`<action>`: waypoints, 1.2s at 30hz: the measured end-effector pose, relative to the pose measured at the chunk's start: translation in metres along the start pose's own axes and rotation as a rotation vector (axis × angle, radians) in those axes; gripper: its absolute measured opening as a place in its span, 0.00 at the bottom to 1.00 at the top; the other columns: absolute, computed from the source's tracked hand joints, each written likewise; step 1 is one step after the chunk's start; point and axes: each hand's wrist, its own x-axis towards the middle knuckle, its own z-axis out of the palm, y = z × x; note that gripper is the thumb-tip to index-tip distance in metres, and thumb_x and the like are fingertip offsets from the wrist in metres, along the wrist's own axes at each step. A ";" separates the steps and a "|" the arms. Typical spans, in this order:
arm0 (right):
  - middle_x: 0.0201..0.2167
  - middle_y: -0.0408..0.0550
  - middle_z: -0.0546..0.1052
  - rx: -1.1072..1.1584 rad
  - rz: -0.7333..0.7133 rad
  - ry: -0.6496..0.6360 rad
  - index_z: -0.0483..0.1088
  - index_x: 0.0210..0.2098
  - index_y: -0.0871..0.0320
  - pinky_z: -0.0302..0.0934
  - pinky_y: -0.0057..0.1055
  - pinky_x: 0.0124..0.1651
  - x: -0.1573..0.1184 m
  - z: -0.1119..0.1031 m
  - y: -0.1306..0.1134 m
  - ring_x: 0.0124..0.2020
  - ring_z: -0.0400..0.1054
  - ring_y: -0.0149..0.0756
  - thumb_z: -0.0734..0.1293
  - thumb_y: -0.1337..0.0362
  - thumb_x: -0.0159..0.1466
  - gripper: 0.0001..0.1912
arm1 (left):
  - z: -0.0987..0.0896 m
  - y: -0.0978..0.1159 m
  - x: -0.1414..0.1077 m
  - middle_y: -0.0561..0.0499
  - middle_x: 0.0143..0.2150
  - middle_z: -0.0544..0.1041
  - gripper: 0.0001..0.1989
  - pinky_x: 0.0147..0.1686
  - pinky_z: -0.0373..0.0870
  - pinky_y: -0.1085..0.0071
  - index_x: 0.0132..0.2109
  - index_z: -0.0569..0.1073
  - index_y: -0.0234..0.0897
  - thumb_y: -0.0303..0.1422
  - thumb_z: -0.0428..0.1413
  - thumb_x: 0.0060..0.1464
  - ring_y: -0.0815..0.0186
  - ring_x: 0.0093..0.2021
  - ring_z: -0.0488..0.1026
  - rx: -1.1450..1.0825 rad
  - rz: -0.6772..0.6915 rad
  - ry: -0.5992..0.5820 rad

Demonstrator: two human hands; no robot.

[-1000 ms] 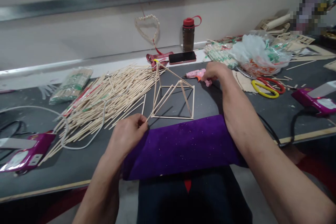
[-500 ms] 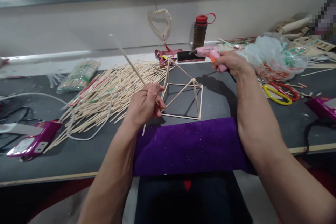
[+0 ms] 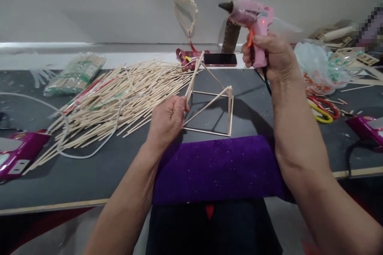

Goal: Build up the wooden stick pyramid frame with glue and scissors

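Observation:
My left hand (image 3: 169, 121) is closed round a thin wooden stick (image 3: 198, 67), which leans up and away from the fist. The stick's tip lies over the far left peak of a frame (image 3: 206, 132) made of the same sticks, standing on the grey table; I cannot tell whether they touch. My right hand (image 3: 273, 53) grips a pink glue gun (image 3: 247, 12) by its handle, raised above the table with its dark nozzle pointing left. A finger is near the orange trigger.
Loose sticks (image 3: 119, 105) are spread at left beside a wrapped bundle (image 3: 76, 73) and a white cord (image 3: 89, 156). A purple cloth (image 3: 215, 169) covers the near edge. Behind are a phone (image 3: 221, 59) and bottle (image 3: 231, 38); scissors (image 3: 324, 111) and a plastic bag (image 3: 314, 67) lie right.
The stick in my left hand has swung from pointing up-left to leaning right by the frame. My right hand has lifted the glue gun higher and closer.

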 end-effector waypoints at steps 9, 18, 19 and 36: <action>0.29 0.49 0.80 -0.080 -0.058 -0.133 0.74 0.36 0.62 0.58 0.24 0.19 -0.018 0.011 -0.026 0.20 0.70 0.28 0.80 0.53 0.49 0.24 | 0.013 -0.003 -0.001 0.52 0.28 0.78 0.10 0.19 0.65 0.76 0.39 0.75 0.38 0.39 0.54 0.63 0.70 0.22 0.73 -0.298 -0.087 0.033; 0.26 0.49 0.78 -0.232 -0.044 -0.118 0.72 0.34 0.63 0.55 0.24 0.18 -0.018 0.002 -0.027 0.17 0.67 0.26 0.75 0.46 0.59 0.24 | 0.008 -0.005 0.004 0.54 0.25 0.75 0.09 0.30 0.62 0.71 0.32 0.80 0.37 0.35 0.58 0.56 0.69 0.27 0.68 -0.117 -0.072 0.092; 0.26 0.48 0.78 -0.241 -0.033 -0.125 0.72 0.33 0.63 0.54 0.24 0.18 -0.017 0.002 -0.027 0.17 0.67 0.26 0.75 0.46 0.59 0.23 | 0.008 -0.005 0.004 0.55 0.24 0.73 0.09 0.29 0.60 0.71 0.32 0.80 0.37 0.36 0.58 0.56 0.70 0.26 0.66 -0.118 -0.086 0.079; 0.23 0.46 0.76 -0.388 0.047 -0.195 0.72 0.29 0.61 0.50 0.24 0.17 -0.015 0.011 -0.026 0.17 0.64 0.24 0.75 0.51 0.58 0.18 | 0.009 -0.009 0.008 0.55 0.24 0.73 0.07 0.24 0.58 0.72 0.31 0.78 0.37 0.35 0.59 0.54 0.70 0.24 0.64 -0.072 -0.133 0.110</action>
